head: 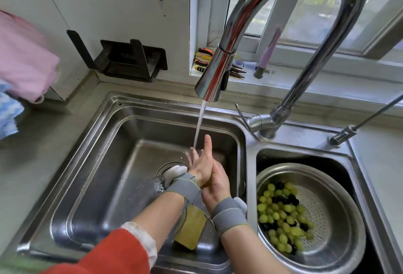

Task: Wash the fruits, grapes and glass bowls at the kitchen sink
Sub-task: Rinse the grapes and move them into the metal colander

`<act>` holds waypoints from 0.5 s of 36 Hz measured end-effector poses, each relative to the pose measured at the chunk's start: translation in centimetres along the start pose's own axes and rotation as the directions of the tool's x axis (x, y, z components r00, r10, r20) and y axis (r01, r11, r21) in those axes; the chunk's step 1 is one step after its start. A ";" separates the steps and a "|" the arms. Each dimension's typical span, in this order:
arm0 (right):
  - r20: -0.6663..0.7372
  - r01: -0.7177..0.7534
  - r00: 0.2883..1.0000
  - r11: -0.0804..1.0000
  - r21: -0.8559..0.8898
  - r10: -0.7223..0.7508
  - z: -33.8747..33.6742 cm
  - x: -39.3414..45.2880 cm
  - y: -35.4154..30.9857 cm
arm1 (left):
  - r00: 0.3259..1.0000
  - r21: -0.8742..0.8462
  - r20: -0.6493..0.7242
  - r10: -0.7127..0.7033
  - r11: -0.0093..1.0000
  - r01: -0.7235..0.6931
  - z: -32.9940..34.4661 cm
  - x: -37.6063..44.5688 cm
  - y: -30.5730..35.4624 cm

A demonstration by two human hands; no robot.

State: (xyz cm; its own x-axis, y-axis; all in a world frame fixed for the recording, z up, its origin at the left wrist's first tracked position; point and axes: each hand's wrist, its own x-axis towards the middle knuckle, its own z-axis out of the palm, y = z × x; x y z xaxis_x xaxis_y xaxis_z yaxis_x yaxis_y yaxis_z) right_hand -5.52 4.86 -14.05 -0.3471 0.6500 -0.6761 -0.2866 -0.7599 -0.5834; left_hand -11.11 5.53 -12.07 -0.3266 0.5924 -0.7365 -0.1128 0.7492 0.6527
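Your two hands meet at the centre of the frame, over the large basin of the sink (pixel 87 164), under the stream of water (pixel 199 125) that falls from the faucet (pixel 214 72). Your left hand (pixel 201 164) comes in from the lower left, forearm raised and angled toward the upper right, with its fingers stretched out straight and the thumb pointing up toward the spout; it grasps nothing, and the water lands at its fingertips. Your right hand (pixel 216 184) comes up from the lower centre and lies just beside and against the heel of the left one; its fingers bend over the left wrist area, though exactly how they wrap you cannot tell, since the left hand hides them. Each wrist wears a grey strap, and the left arm has a red sleeve (pixel 113 254) pushed back at the bottom left.

The grapes (pixel 281 214), green mixed with dark ones, sit in a metal colander (pixel 340 208) in the small basin at the lower right, well apart from your hands. A yellow sponge (pixel 192 228) lies on the basin floor below your wrists. A pink cloth (pixel 24 59) hangs at the left edge.
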 end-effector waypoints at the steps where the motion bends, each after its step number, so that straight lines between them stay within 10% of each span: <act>1: -0.032 0.022 0.999 1.000 0.009 -0.021 -0.1 0.0 0.2 | 0.996 -0.190 0.052 -0.076 0.978 0.084 0.1 1.4 -0.5; 13: -0.263 0.289 0.905 0.936 -0.199 -0.335 -1.0 -0.6 0.8 | 0.986 -0.469 0.128 -0.107 0.869 0.155 0.2 1.3 -0.3; 18: -0.161 0.199 0.960 0.965 -0.172 -0.227 -1.3 -1.3 0.7 | 0.934 -0.361 0.282 -0.218 0.878 0.314 -1.3 0.7 -0.2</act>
State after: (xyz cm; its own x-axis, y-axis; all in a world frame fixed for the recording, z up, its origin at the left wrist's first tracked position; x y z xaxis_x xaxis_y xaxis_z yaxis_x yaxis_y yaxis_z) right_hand -4.14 3.54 -14.17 -0.1245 0.7983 -0.5893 -0.1918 -0.6020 -0.7751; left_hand -12.52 5.37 -12.49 -0.0156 0.4735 -0.8807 -0.5402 0.7372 0.4059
